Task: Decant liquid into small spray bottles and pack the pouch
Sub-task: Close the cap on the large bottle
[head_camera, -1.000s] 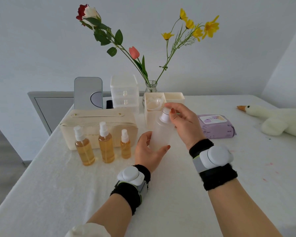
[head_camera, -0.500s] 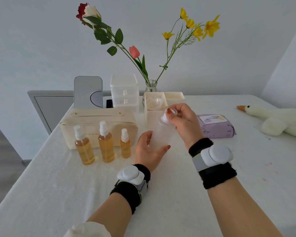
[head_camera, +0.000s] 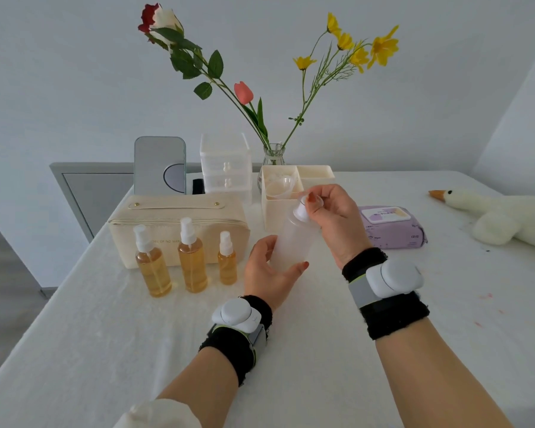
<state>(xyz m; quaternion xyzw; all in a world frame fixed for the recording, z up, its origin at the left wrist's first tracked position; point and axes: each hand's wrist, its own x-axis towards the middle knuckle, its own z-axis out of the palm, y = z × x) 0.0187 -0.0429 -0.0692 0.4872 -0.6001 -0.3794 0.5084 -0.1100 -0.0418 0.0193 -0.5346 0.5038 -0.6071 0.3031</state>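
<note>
**Q:** Head view. What does each hand hold?

**A:** The left hand (head_camera: 269, 273) grips the lower body of a frosted bottle (head_camera: 291, 239). The thumb lies on the near side and the fingers curl round the far side. The right hand (head_camera: 337, 217) pinches the white cap (head_camera: 301, 209) at the bottle's neck between thumb and forefinger. Its remaining fingers are loosely bent above the cap. The cap sits tilted, and it cannot be told whether it is seated on the neck.

**Q:** Where does the bottle stand?

**A:** It is near the middle of the white table (head_camera: 291, 375), almost upright, just in front of the cream organiser box (head_camera: 275, 216). The left hand hides its base, so contact with the table cannot be told.

**Q:** And the other task items?

**A:** Three bottles of amber liquid with white pump heads stand in a row, left of the left hand. They are the left spray bottle (head_camera: 153, 268), the middle spray bottle (head_camera: 192, 261) and the small spray bottle (head_camera: 227, 262). The cream pouch (head_camera: 173, 216) lies directly behind them.

**Q:** What else is shown?

**A:** A clear funnel (head_camera: 283, 184) rests in the organiser box's left compartment. A purple wipes pack (head_camera: 393, 228) lies to the right of the right hand, and a plush goose (head_camera: 494, 219) lies at the table's right edge. Along the back stand a glass vase (head_camera: 274, 154) of flowers, a clear drawer unit (head_camera: 226, 168) and an upright grey panel (head_camera: 159, 163). Each wrist carries a black band with a white device.
</note>
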